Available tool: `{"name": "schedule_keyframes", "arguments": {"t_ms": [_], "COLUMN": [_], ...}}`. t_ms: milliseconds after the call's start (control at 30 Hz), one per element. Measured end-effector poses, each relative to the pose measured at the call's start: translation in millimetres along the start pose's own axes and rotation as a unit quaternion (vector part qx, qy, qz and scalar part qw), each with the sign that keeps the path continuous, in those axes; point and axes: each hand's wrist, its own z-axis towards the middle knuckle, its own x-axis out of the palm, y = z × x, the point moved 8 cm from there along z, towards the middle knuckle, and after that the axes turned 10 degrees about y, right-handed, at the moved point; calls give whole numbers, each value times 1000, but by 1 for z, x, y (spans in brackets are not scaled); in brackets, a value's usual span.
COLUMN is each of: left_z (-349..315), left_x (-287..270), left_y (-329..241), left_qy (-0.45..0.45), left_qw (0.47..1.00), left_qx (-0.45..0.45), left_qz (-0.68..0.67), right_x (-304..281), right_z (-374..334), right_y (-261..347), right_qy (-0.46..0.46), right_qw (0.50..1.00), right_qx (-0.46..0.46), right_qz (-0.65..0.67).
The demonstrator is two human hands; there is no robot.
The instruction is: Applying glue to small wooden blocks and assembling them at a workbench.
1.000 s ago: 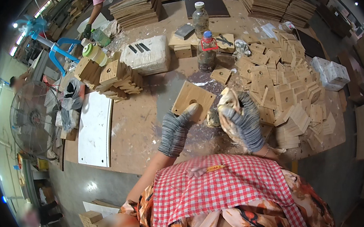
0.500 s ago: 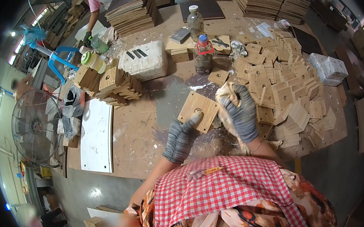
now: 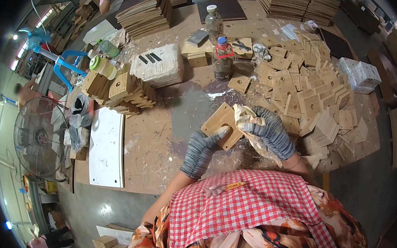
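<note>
My left hand (image 3: 201, 150), in a grey knitted glove, grips a square wooden plate (image 3: 216, 120) with the thumb across its face, near the centre hole. Small holes show near the plate's corners. My right hand (image 3: 271, 132), gloved alike, is closed round a crumpled cream cloth (image 3: 245, 115), which lies against the plate's right edge. The cloth's loose end hangs below that hand. Just beyond them a similar wooden plate (image 3: 240, 83) lies on the table beside a bottle with a blue cap (image 3: 223, 64).
A large heap of wooden plates (image 3: 310, 96) covers the table's right side. At the left are stacked plates (image 3: 124, 90), a white board (image 3: 106, 148) and a wrapped block (image 3: 158, 66). A capped jar (image 3: 214, 24) and stacks of panels (image 3: 144, 15) stand farther back.
The plate has tilted and shifted slightly right. My right hand has lowered, bringing the cloth over the plate's edge. At the far left, another person's hand has left the green bottle.
</note>
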Motion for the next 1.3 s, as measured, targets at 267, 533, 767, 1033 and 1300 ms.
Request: {"name": "schedule_keyframes", "arguments": {"t_ms": [267, 533, 767, 1033, 1300], "left_z": [12, 4, -3, -6, -8], "left_x": [6, -20, -23, -14, -9], "left_y": [34, 43, 8, -7, -12], "left_qy": [170, 5, -26, -51, -41], "left_qw": [949, 965, 999, 994, 991], "left_qx": [-113, -117, 8, 28, 51], "left_qz": [-240, -236, 22, 88, 117], "right_x": [-4, -9, -49, -39, -8], "right_z": [-6, -10, -10, -9, -7], "right_y": [-11, 0, -11, -4, -6], "right_qy": [-27, -9, -98, -130, -135], "right_qw": [996, 966, 979, 984, 975], "right_qx": [-55, -216, -156, -113, -173], "right_qz": [69, -140, 88, 43, -22]}}
